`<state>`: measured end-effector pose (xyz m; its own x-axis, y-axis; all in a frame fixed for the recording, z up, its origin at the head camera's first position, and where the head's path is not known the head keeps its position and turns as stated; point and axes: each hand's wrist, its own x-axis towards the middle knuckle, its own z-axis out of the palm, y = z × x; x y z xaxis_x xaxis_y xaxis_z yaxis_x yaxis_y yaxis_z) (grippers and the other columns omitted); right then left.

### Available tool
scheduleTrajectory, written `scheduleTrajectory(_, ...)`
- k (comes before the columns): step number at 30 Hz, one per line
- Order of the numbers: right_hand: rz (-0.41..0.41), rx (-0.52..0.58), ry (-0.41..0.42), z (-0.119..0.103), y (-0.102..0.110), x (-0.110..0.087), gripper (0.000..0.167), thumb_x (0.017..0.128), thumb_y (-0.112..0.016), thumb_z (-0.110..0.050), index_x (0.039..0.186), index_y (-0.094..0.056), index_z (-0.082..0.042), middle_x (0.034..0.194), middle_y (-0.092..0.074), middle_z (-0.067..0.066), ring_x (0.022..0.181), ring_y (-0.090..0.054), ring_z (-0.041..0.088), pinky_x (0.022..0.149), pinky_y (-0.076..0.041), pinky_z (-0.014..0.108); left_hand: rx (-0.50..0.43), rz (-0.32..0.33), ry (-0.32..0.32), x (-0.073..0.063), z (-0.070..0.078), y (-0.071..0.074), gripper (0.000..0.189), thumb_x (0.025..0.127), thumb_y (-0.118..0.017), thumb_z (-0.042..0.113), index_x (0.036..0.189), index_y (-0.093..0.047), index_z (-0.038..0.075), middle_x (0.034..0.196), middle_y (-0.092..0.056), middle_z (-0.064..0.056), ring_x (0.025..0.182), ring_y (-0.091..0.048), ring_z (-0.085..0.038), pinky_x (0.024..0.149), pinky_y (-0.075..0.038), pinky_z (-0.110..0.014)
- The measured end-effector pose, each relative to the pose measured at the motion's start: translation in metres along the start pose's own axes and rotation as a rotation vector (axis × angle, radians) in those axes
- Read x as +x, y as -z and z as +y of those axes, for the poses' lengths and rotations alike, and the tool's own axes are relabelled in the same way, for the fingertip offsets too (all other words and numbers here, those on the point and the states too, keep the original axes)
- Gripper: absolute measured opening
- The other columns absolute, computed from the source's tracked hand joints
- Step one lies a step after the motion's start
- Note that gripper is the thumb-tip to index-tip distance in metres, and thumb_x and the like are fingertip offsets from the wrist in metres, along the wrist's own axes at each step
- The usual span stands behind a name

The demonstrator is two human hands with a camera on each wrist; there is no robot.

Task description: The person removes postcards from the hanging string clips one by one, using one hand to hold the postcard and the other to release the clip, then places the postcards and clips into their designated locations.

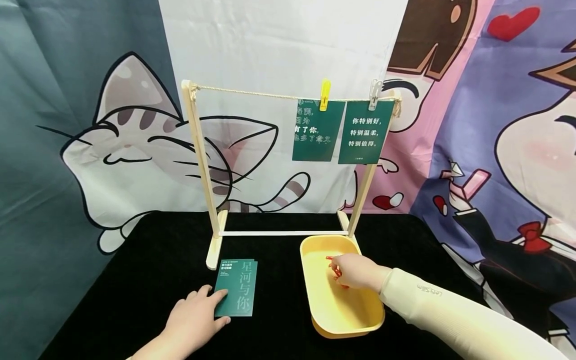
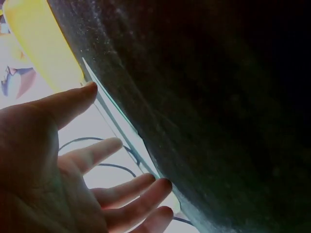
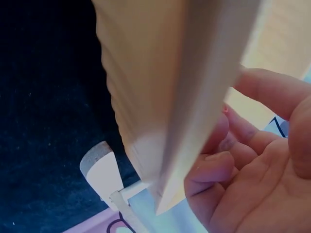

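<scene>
My left hand [image 1: 193, 315] lies at the left edge of a small stack of green printed cards [image 1: 240, 287], thumb and index finger touching it. In the left wrist view its fingers are spread and nearly straight beside the cards' thin edge [image 2: 116, 111]. My right hand [image 1: 357, 271] reaches over the right rim into a yellow plastic basket [image 1: 315, 305], pinching at red clips [image 1: 336, 271] that are partly hidden by the fingers. The right wrist view has the basket wall [image 3: 146, 87] covering the fingertips; the fingers [image 3: 214, 167] are curled.
Behind stands a wooden rack [image 1: 202, 150] with a string [image 1: 252, 93] across its top. A yellow clip [image 1: 325, 95] and a clear clip [image 1: 374, 95] hold two green cards [image 1: 364, 145] on its right half. Black cloth [image 1: 279, 280] covers the table.
</scene>
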<state>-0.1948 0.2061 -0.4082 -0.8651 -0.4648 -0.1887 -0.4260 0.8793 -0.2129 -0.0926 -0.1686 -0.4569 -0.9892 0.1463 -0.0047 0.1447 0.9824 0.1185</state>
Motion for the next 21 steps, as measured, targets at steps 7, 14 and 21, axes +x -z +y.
scheduleTrajectory(7,-0.03,-0.133,0.178,0.01,-0.003,0.007,0.027,0.078,-0.079,-0.01,0.074,-0.053,-0.017,0.061,-0.041,-0.01,0.06,-0.043,0.009,0.061,-0.04,0.025,-0.004,-0.078,-0.005,0.006,0.003,0.002,0.055,0.078,-0.079,0.05,0.124,-0.069,0.023,0.121,-0.063,-0.016,0.096,-0.06,-0.032,0.075,-0.05,-0.052)
scheduleTrajectory(14,-0.02,-0.182,0.238,0.02,-0.009,0.013,0.029,0.079,-0.076,-0.007,0.07,-0.05,-0.015,0.062,-0.034,-0.009,0.058,-0.038,0.009,0.059,-0.036,0.024,-0.015,-0.088,-0.019,0.012,0.004,0.0,0.046,0.08,-0.08,0.042,0.121,-0.071,0.022,0.119,-0.064,-0.013,0.093,-0.06,-0.029,0.075,-0.05,-0.05)
scheduleTrajectory(21,0.026,-0.216,0.274,0.023,-0.011,0.014,0.029,0.079,-0.075,-0.006,0.07,-0.05,-0.017,0.065,-0.036,-0.009,0.059,-0.039,0.01,0.06,-0.037,0.024,-0.031,-0.108,-0.026,0.015,0.006,0.002,0.043,0.081,-0.08,0.038,0.119,-0.071,0.021,0.119,-0.065,-0.013,0.093,-0.061,-0.029,0.074,-0.051,-0.049)
